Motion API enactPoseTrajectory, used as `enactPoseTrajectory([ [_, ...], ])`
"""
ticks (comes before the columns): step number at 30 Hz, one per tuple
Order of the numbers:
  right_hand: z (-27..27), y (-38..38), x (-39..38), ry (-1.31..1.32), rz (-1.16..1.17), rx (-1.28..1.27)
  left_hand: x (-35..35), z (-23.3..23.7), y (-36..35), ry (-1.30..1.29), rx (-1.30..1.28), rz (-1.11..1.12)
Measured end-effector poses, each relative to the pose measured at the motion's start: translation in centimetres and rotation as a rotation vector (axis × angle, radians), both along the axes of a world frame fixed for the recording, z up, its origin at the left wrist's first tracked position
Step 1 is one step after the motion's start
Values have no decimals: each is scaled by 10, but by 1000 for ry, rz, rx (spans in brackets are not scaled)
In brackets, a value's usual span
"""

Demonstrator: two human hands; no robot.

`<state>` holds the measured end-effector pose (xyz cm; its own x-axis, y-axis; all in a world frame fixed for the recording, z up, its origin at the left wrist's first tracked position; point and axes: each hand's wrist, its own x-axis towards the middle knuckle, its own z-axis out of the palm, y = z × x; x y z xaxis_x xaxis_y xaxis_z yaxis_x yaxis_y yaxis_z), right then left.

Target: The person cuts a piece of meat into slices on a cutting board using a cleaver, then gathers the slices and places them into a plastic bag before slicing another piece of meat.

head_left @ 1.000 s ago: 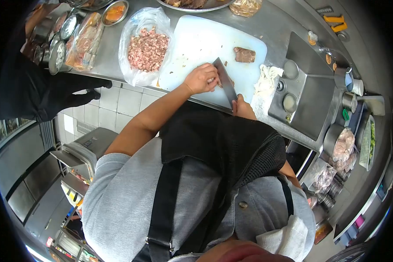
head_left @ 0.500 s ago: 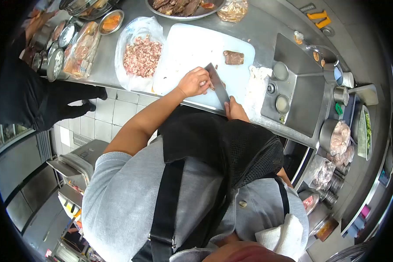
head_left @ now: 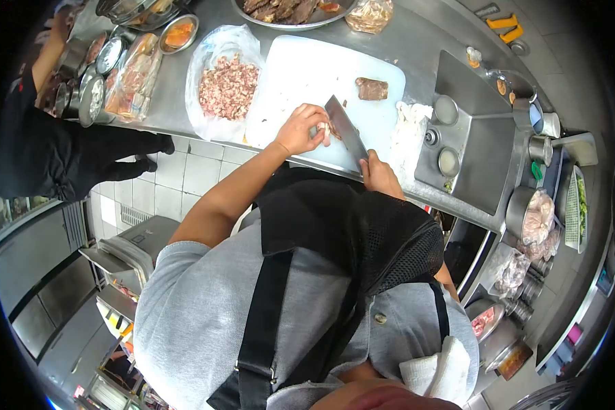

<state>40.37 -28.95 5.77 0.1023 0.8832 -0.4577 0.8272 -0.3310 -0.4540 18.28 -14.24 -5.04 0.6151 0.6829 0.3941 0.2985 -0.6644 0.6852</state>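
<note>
A cleaver [head_left: 346,133] slants across the near part of the white cutting board [head_left: 294,68], its handle wrapped by my right hand [head_left: 381,176]. My left hand [head_left: 301,130] is closed at the left of the blade, with a small pale piece of meat [head_left: 325,134] at its fingertips. Some darker meat shows against the blade and is partly hidden by it. Farther up the board lies a brown block of meat [head_left: 372,89], apart from both hands. Diced meat [head_left: 228,87] fills an open plastic bag [head_left: 197,68] left of the board.
A folded white cloth [head_left: 410,130] sits between the board and the sink [head_left: 488,164], which holds two bowls. At the back stands a metal bowl [head_left: 290,27] of browned meat. Beyond the bagged meat at left, a person in black [head_left: 55,150] stands at the counter.
The whole view has shifted slightly. The cleaver and my right hand have moved a little to the right, and the pale meat at my left fingertips shows more clearly.
</note>
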Motion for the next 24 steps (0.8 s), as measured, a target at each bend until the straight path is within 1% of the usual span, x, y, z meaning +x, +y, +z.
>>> enactPoseTrajectory([
  [3,-7,-3,-5,-11,-8,-24,1,0,-2,34,-4,-3],
  [5,-10,-3,-7,-23,-8,-34,1,3,-4,108,54,-34],
  [9,-6,-3,-14,-51,-20,-50,3,4,-4,144,78,-40],
  [13,-15,-2,-19,-73,-20,-59,3,2,-6,161,71,-38],
  [17,-42,1,-22,-61,-26,27,5,-6,-2,147,91,-34],
  [19,-46,8,-22,-51,-37,60,5,-2,3,152,77,-28],
  [21,-47,2,-19,-34,-22,103,6,-3,-7,156,46,-34],
  [24,-43,-5,-17,-56,-32,56,5,-2,-1,162,72,-4],
])
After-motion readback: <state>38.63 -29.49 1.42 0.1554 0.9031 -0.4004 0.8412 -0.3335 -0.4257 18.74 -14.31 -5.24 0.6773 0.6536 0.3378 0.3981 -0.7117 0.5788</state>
